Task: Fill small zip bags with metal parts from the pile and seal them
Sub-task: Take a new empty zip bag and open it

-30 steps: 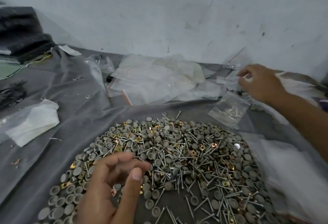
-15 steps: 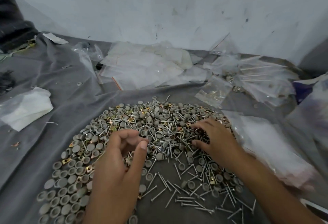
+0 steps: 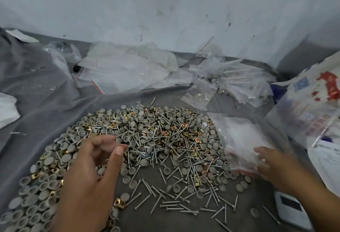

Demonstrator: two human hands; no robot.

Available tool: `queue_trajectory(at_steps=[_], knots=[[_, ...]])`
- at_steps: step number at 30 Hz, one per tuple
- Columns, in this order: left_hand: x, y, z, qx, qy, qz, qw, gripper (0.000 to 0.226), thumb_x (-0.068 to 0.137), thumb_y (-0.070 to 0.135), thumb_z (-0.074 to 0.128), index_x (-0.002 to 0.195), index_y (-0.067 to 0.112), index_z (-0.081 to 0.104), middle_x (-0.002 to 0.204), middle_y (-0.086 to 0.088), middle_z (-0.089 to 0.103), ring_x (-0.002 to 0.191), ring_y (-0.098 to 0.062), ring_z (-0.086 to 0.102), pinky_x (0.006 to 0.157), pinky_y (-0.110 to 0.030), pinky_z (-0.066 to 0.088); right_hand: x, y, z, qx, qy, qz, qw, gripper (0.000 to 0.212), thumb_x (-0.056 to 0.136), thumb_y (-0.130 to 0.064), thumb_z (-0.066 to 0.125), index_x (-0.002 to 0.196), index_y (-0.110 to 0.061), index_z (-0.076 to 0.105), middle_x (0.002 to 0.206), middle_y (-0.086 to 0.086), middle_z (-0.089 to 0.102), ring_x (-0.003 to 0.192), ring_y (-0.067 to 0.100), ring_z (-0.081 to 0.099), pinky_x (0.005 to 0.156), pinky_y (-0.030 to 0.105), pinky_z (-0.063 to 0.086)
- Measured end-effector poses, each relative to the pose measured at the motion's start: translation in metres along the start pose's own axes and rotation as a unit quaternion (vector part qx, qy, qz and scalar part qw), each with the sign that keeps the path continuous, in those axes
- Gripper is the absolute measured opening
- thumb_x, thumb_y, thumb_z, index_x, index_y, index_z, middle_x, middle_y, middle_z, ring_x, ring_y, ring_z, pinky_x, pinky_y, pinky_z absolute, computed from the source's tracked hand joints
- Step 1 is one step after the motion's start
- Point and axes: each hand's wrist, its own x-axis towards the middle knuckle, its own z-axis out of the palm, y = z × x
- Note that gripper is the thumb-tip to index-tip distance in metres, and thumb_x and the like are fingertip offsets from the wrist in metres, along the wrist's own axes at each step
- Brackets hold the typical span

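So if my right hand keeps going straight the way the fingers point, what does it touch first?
Most likely the stack of empty zip bags. Your right hand points up and left with its fingertips already at the stack's near edge, though whether they touch it is unclear. Beyond lies the pile of metal parts.

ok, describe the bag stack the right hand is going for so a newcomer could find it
Start at the big pile of metal parts on the grey cloth. At the pile's right edge lies a stack of empty clear zip bags, with the right hand on its near end. Unlike the crumpled, filled bags by the wall, it is flat, with red zip strips.
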Motion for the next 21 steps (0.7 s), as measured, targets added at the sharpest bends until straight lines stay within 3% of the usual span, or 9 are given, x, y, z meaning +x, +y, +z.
queue_trajectory(at_steps=[3,6,10,12,14,16,18,21], knots=[[-0.001,0.0,0.004,-0.009,-0.001,-0.001,1.0,0.021,0.083,0.051,0.052,0.102,0.042,0.054,0.1,0.022,0.073,0.098,0.002,0.067,0.087,-0.034,0.051,0.001,0.009,0.001,0.082,0.085,-0.023,0.993,0.036,0.096,-0.005,0.061,0.127,-0.023,0.063,0.107,-0.004,0.074,0.102,0.021,0.066,0.088,0.035,0.051],[-0.002,-0.001,0.007,-0.009,-0.01,0.004,1.0,0.022,0.085,0.051,0.053,0.104,0.039,0.054,0.1,0.022,0.072,0.098,0.004,0.066,0.075,-0.029,0.049,0.0,0.01,-0.004,0.135,0.142,-0.018,0.981,0.029,0.089,-0.006,0.073,0.102,-0.031,0.068,0.073,-0.015,0.074,0.085,0.012,0.069,0.074,0.036,0.054],[-0.002,0.001,0.009,-0.014,-0.018,0.017,1.0,0.02,0.085,0.047,0.052,0.103,0.039,0.052,0.099,0.025,0.071,0.095,0.009,0.064,0.077,-0.022,0.046,-0.002,0.005,-0.003,0.191,0.195,-0.034,0.961,0.024,0.087,-0.006,0.076,0.099,-0.026,0.069,0.074,-0.011,0.073,0.082,0.017,0.071,0.074,0.04,0.057],[-0.003,0.001,0.009,-0.016,-0.021,0.019,0.999,0.021,0.085,0.047,0.051,0.104,0.039,0.052,0.098,0.027,0.07,0.095,0.01,0.064,0.077,-0.025,0.047,-0.008,-0.002,-0.007,0.199,0.289,-0.072,0.934,0.025,0.087,-0.008,0.076,0.102,-0.026,0.067,0.078,-0.01,0.07,0.079,0.017,0.07,0.074,0.035,0.053],[-0.004,0.002,0.011,-0.012,-0.027,0.023,0.999,0.023,0.084,0.049,0.052,0.104,0.039,0.054,0.098,0.028,0.07,0.095,0.009,0.064,0.073,-0.03,0.051,-0.024,-0.023,-0.016,0.255,0.348,-0.112,0.895,0.026,0.084,-0.018,0.078,0.097,-0.037,0.064,0.081,-0.015,0.072,0.076,0.004,0.069,0.068,0.021,0.052],[-0.007,0.005,0.015,-0.005,-0.04,0.035,0.999,0.021,0.083,0.052,0.054,0.102,0.043,0.056,0.098,0.027,0.07,0.092,0.005,0.065,0.067,-0.034,0.056,-0.045,-0.055,-0.022,0.4,0.327,-0.167,0.84,0.025,0.076,-0.029,0.08,0.095,-0.04,0.067,0.085,-0.019,0.076,0.078,-0.002,0.071,0.065,0.01,0.053],[-0.012,0.01,0.021,0.007,-0.079,0.06,0.995,0.016,0.087,0.058,0.058,0.1,0.048,0.057,0.097,0.027,0.07,0.091,0.004,0.066,0.062,-0.027,0.058,-0.062,-0.093,-0.017,0.528,0.245,-0.222,0.782,0.031,0.069,-0.031,0.081,0.097,-0.04,0.069,0.088,-0.012,0.078,0.079,0.004,0.074,0.063,0.012,0.055],[-0.019,0.018,0.029,0.045,-0.121,0.098,0.987,0.03,0.075,0.067,0.06,0.099,0.048,0.058,0.094,0.027,0.067,0.089,0.004,0.065,0.064,-0.016,0.05,-0.076,-0.147,0.006,0.58,0.131,-0.265,0.759,0.03,0.073,-0.025,0.085,0.097,-0.035,0.069,0.091,-0.007,0.078,0.082,0.01,0.076,0.064,0.021,0.06]])
